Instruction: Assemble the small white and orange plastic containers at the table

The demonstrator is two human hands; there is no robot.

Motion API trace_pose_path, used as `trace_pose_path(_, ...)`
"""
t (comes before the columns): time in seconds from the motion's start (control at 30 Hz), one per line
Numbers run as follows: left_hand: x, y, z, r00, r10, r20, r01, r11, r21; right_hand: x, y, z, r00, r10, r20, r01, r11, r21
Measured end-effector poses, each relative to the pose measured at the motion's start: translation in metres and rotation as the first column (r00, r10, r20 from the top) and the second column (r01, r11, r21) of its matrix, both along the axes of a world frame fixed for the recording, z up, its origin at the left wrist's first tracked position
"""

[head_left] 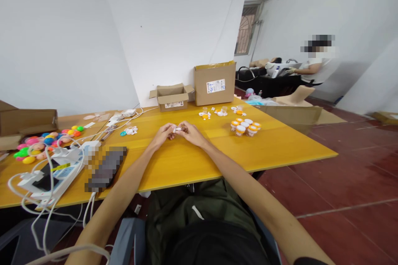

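Observation:
My left hand (167,133) and my right hand (190,133) meet above the middle of the yellow tabletop (186,161). Both have their fingers closed on a small white piece (177,129), too small and too covered to name its kind. Right of my hands stands a cluster of small clear cups with orange and white lids (247,125). Beyond them lie loose orange and white lids and clear cups (205,114) in small piles. To the left is a pile of small white parts (132,130) with a teal ring (123,133).
An open carton (172,101) and a taller cardboard box (214,87) stand at the back. Left are colourful balls (37,143), a power strip (59,178) with tangled white cables, and a dark phone (108,167). A person (315,66) works at a far table.

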State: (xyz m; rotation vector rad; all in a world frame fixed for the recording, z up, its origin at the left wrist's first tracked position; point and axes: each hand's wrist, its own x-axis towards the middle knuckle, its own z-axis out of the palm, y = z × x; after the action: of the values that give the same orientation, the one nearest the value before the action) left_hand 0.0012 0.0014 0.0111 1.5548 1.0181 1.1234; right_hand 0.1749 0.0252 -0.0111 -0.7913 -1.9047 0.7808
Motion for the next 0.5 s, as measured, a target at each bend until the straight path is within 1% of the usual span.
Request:
trace_pose_path(0.13,0.0006,-0.0007,0.0004,1.000,-0.005,-0.001,0.005,1.000,0.008,0.0019,-0.0008,0.0020,0.999,-0.004,0.036,0.004,1.000,0.003)
trace_pose_path(0.33,0.0021,-0.0033,0.0028,1.000,-0.007,0.000,0.007,1.000,0.018,0.0040,-0.0003,0.0047,0.988,-0.104,0.118,0.096,0.993,0.071)
trace_pose_path(0.4,0.0024,-0.0035,0.0033,1.000,-0.003,0.003,0.003,1.000,0.017,0.0033,0.0001,0.0040,0.989,-0.094,0.111,0.086,0.994,0.074)
trace_pose_path(0.5,0.0026,-0.0027,0.0029,1.000,0.001,0.013,-0.001,1.000,0.007,0.0012,-0.0001,0.0019,0.997,-0.063,0.052,0.061,0.998,0.033)
